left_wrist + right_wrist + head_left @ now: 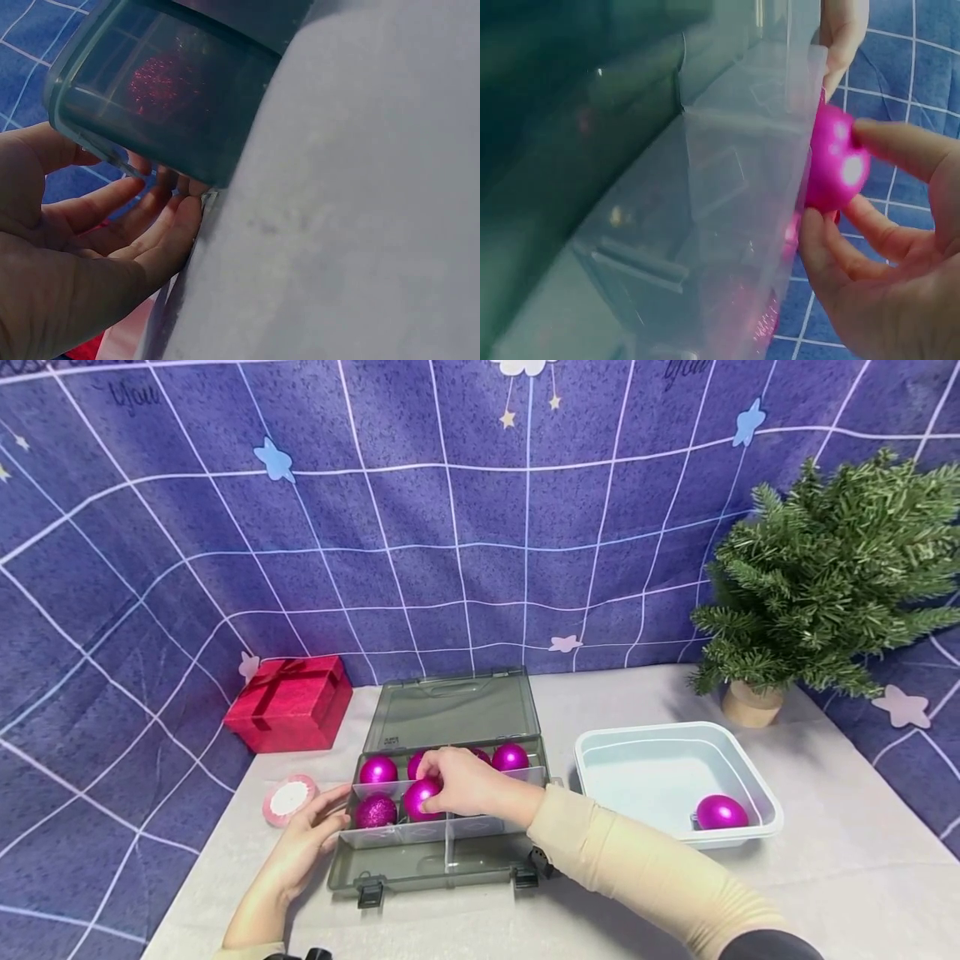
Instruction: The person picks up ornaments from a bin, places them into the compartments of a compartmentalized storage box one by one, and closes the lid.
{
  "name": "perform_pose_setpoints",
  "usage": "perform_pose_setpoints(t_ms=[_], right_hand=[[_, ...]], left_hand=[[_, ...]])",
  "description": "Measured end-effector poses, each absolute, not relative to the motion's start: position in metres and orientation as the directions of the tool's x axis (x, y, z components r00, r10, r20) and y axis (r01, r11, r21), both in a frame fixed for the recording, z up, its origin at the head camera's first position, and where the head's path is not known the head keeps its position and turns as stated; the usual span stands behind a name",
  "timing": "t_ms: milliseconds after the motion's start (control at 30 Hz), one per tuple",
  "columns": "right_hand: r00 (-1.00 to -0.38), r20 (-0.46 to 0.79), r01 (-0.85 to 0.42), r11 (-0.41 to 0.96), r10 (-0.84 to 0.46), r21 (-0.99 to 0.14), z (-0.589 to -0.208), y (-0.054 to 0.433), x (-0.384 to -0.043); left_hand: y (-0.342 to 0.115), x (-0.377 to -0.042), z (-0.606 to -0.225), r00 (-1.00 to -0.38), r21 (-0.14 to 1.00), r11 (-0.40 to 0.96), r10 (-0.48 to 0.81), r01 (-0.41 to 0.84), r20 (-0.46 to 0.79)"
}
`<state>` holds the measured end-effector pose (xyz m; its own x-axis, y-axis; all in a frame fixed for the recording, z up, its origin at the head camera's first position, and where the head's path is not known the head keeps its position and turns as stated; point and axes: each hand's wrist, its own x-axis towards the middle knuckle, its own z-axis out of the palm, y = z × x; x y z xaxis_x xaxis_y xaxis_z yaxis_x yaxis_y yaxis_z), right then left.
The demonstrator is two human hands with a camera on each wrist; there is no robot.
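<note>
Smooth magenta ball (420,802), in the middle row of the case (405,864), glitter ball (376,812) at nine o'clock: right hand (472,783) pinches it, presumably for control among dividers. Left hand (303,843), fingers loosely parted, touches the nine-o'clock wall, apparently steadying. Tub (637,777): three o'clock.

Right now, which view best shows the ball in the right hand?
The right wrist: the magenta ball is large there, held by the right hand. Head shows the ball smaller, partly covered; left wrist doesn't clearly show it.
</note>
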<state>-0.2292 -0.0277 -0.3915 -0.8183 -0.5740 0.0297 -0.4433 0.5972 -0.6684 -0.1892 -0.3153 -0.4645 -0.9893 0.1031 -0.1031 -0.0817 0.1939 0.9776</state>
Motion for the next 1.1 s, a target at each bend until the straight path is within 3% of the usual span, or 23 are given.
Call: perform_pose_setpoints(t_ms=[333, 533, 833, 1100], right_hand=[[-0.814, -0.022, -0.439, 0.640, -0.580, -0.630, -0.392, -0.026, -0.226], [-0.801, -0.021, -0.430, 0.599, -0.599, -0.676, -0.390, -0.021, -0.227], [-0.764, 0.094, -0.491, 0.481, -0.638, -0.726, -0.365, 0.004, -0.214], [-0.754, 0.200, -0.538, 0.414, -0.625, -0.735, -0.345, 0.057, -0.196]], left_hand=[[-0.313, -0.192, -0.466, -0.989, 0.978, 0.190, 0.107, -0.082, -0.104], [-0.315, -0.192, -0.468, -0.990, 0.978, 0.194, 0.100, -0.074, -0.095], [-0.316, -0.190, -0.469, -0.992, 0.978, 0.200, 0.096, -0.059, -0.080], [-0.314, -0.191, -0.469, -0.991, 0.970, 0.229, 0.084, -0.085, -0.106]])
